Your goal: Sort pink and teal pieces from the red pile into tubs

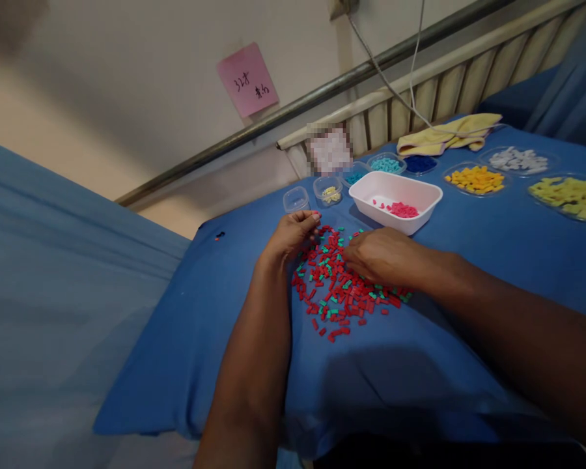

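A loose pile of small red and green plastic bricks point(344, 293) lies spread on the blue cloth, with a few pink ones among them. At the pile's far left edge, my left hand point(293, 233) pinches a small pink brick point(316, 214) between thumb and fingertip. My right hand point(383, 254) reaches into the right side of the pile, fingers curled together and pointing down. Its fingertips are hidden, so what they hold cannot be made out. Just behind my right hand stands a white tray point(395, 189) with a small heap of pink bricks point(403, 210).
Behind the pile are clear tubs: one at left point(296, 199), another with pale yellow pieces point(331, 194), others with blue ones point(385, 165). Farther right lie orange point(476, 180), white point(517, 159) and yellow-green pieces point(573, 197). A yellow cloth point(446, 133) lies near the radiator point(449, 85).
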Action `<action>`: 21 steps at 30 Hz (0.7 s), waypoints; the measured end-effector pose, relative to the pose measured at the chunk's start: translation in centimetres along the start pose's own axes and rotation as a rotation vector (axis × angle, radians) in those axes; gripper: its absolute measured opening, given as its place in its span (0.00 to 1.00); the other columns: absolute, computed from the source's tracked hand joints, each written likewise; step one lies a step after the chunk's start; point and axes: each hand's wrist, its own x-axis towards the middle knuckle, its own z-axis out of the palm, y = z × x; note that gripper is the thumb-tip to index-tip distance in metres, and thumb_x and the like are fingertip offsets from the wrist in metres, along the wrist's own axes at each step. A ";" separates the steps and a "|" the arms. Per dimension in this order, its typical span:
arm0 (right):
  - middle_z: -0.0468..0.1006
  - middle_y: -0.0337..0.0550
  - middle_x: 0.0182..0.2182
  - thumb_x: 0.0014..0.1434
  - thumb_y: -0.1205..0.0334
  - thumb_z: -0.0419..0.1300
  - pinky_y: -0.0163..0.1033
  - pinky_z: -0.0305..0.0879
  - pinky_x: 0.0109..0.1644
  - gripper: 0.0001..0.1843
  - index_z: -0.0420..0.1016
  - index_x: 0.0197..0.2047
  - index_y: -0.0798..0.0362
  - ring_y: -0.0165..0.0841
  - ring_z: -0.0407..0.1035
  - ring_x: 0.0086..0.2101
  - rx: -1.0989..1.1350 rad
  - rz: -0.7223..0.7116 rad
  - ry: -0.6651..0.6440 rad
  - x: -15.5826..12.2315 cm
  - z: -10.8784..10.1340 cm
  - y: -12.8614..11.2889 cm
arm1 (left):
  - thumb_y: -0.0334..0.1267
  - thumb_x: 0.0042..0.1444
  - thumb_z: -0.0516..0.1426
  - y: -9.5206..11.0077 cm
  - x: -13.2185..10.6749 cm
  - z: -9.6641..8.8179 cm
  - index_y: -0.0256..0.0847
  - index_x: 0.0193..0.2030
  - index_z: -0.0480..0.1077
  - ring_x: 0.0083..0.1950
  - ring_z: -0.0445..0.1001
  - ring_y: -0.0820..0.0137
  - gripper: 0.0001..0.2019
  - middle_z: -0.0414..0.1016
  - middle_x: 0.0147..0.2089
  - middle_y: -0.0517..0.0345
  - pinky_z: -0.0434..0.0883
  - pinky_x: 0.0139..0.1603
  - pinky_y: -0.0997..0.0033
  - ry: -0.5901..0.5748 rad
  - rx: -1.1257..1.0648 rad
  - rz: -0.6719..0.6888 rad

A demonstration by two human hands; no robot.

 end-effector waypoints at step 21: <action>0.87 0.49 0.42 0.72 0.66 0.55 0.44 0.62 0.38 0.14 0.83 0.49 0.53 0.41 0.77 0.38 0.111 -0.380 0.050 0.2 -0.2 -3.8 | 0.31 0.65 0.58 3.8 1.8 3.6 0.36 0.49 0.85 0.47 0.81 0.63 0.13 0.86 0.49 0.48 0.72 0.48 0.69 -0.152 1.110 0.276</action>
